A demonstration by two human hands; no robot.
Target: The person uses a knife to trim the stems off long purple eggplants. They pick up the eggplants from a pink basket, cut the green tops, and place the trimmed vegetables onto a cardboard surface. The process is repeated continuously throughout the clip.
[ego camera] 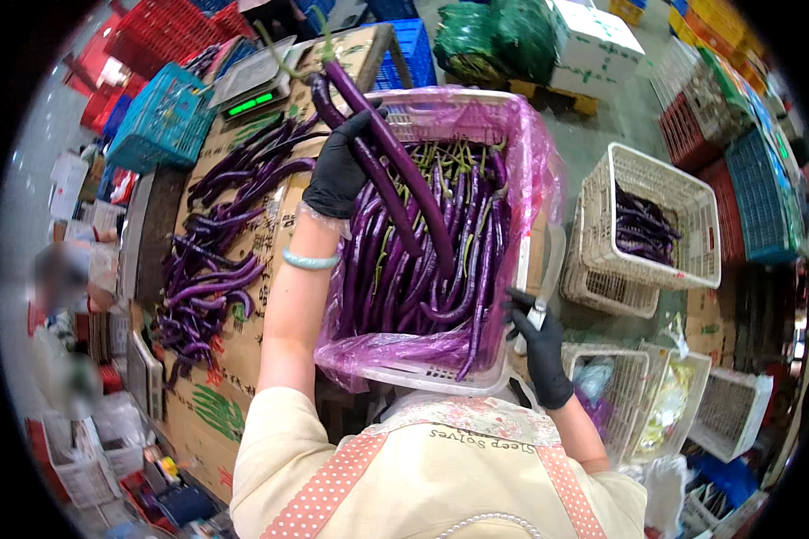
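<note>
Two long purple eggplants [408,151] with green stems are gripped in my black-gloved left hand [340,168], raised over a white plastic crate [438,385]. Pink plastic film [539,148] lines that crate, and many eggplants [404,283] lie lengthwise inside it, most stems at the far end. My right hand [543,350], also in a black glove, is at the crate's right side. It holds a knife [550,269] by its pale handle, with the blade pointing away from me.
Loose eggplants [209,269] cover part of a cardboard-topped table [212,418] at left, near a digital scale [253,81]. Stacked beige crates [674,269] with eggplants stand on the floor at right. Other people [74,269] are at the far left.
</note>
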